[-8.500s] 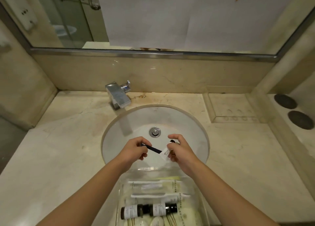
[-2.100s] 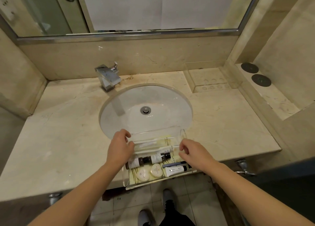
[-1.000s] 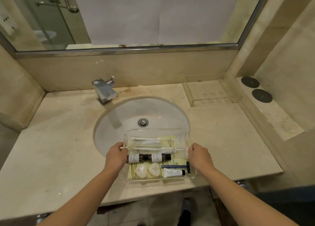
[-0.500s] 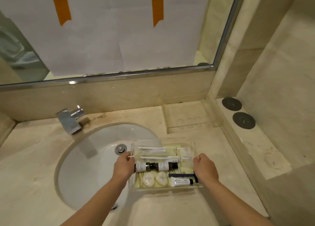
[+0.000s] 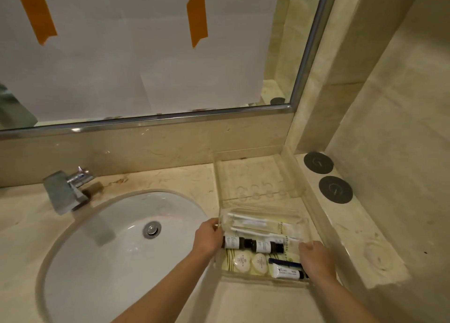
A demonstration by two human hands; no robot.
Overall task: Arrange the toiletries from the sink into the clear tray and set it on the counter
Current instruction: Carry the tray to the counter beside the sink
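Note:
The clear tray sits low over the counter, to the right of the white sink. Inside lie two small dark bottles, two round white soaps, a white tube, a blue razor and long white packets. My left hand grips the tray's left wall. My right hand grips its right wall. The sink basin holds no toiletries.
A second clear tray stands right behind, against the back wall. A square chrome faucet is at the sink's left rear. Two dark round discs lie on the raised ledge to the right. A paper-covered mirror hangs above.
Both hands have carried the filled tray from over the sink's right part to the counter on its right, close in front of the other clear tray. The view has swung right.

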